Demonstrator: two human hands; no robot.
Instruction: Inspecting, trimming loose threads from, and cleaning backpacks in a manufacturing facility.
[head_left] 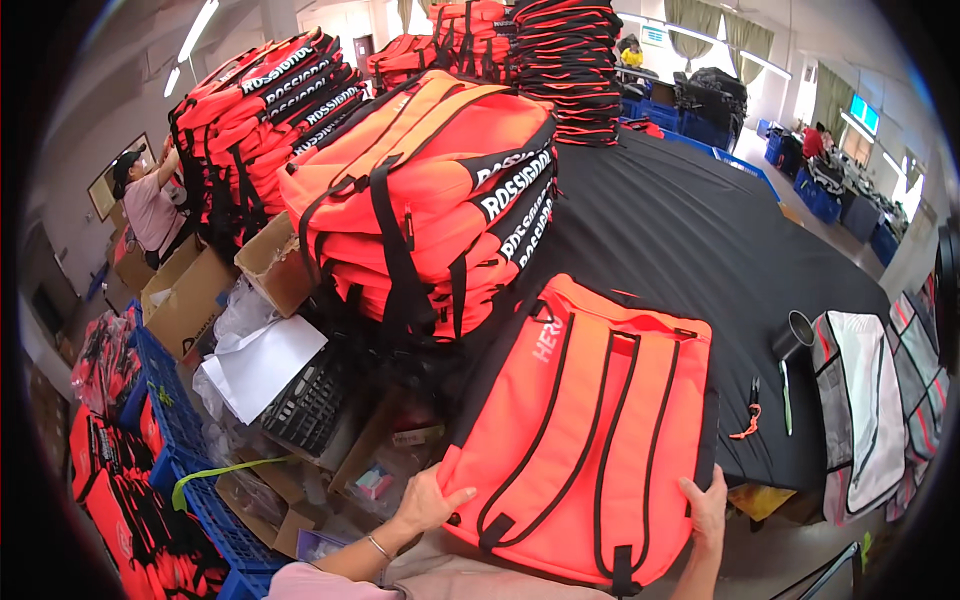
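Observation:
A bright coral-orange backpack (585,425) with black trim lies strap side up, its far end on the black-covered table (690,235) and its near end over the table's front edge. My left hand (432,500) grips its lower left side, thumb on top and the other fingers mostly hidden beneath. At the lower right side, my right hand (706,503) holds the edge, its fingertips partly out of sight. Two padded shoulder straps run down the panel, ending in black webbing near me. Just beyond stands a tall stack of similar backpacks (430,180).
On the table's right are small snips (752,405), a dark metal cup (795,333) and grey bags (862,400). Cardboard boxes (185,300), white paper (262,365) and a blue crate (195,490) stand left. A person (150,200) is beside another backpack stack (265,130).

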